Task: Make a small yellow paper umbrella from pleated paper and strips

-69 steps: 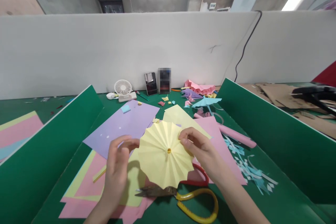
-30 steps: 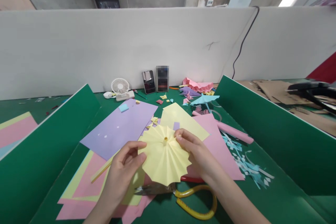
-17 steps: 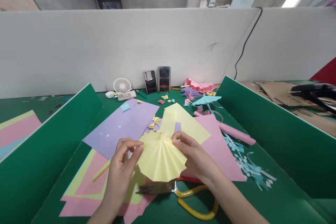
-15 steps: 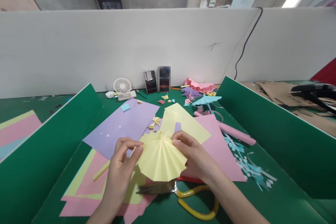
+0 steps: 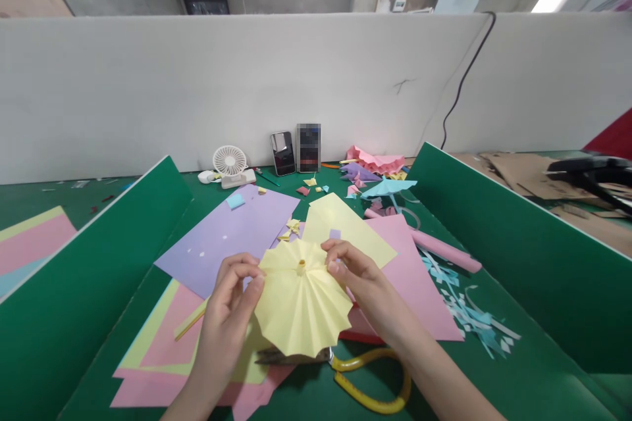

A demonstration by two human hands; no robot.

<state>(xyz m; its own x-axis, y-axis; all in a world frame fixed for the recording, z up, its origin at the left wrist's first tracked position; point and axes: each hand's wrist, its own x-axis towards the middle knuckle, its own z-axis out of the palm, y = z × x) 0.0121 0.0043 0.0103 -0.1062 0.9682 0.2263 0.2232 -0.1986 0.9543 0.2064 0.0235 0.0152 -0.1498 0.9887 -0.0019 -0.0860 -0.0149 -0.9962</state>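
Observation:
Between my two hands I hold a round, pleated yellow paper umbrella canopy (image 5: 303,309) above the table. A small hole shows near its centre, and its folds fan out from there. My left hand (image 5: 234,302) pinches the left edge with thumb and fingers. On the opposite edge, my right hand (image 5: 358,273) pinches the paper the same way. Underneath lie scissors with yellow handles (image 5: 372,404), their blades mostly covered by the canopy. A thin yellow paper stick (image 5: 190,323) lies beside my left hand.
Purple paper (image 5: 232,237), yellow paper (image 5: 345,217) and pink paper (image 5: 419,283) lie ahead. Blue paper shreds (image 5: 474,316) and a pink paper roll (image 5: 447,251) are at right. A small blue paper umbrella (image 5: 390,189) stands farther back. Green partitions (image 5: 494,243) flank the space.
The yellow canopy has tilted and opened out, so its far half and central hole now show. Both hands still grip its edges, the left having shifted slightly left.

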